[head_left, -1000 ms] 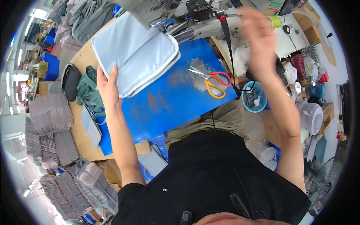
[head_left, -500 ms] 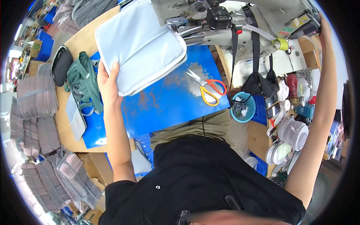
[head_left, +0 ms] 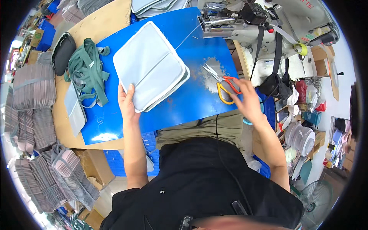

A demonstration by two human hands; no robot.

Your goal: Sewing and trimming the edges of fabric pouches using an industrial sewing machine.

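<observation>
My left hand [head_left: 128,99] grips the lower left edge of a flat, pale grey padded fabric panel [head_left: 147,65] with rounded corners, thumb on top. The panel is held tilted over the blue tabletop [head_left: 119,126]. A thin thread [head_left: 188,37] stretches from its right edge to the sewing machine [head_left: 230,28]. My right hand [head_left: 250,103] hovers at the handles of the scissors [head_left: 223,85], which have one red and one yellow loop. Its fingers are apart, by the red loop; whether they touch it I cannot tell. The scissors' blades point up and left.
Green webbing straps [head_left: 90,73] lie left of the panel, beside a black pouch [head_left: 63,53]. More grey panels [head_left: 161,7] are stacked at the far edge. Black straps and a black pouch [head_left: 274,86] hang under the machine. Bundled panels [head_left: 34,90] stand at left.
My right hand has come from the machine's far right end down to the scissors. My left hand has drawn the panel away from the machine, toward me, exposing the thread.
</observation>
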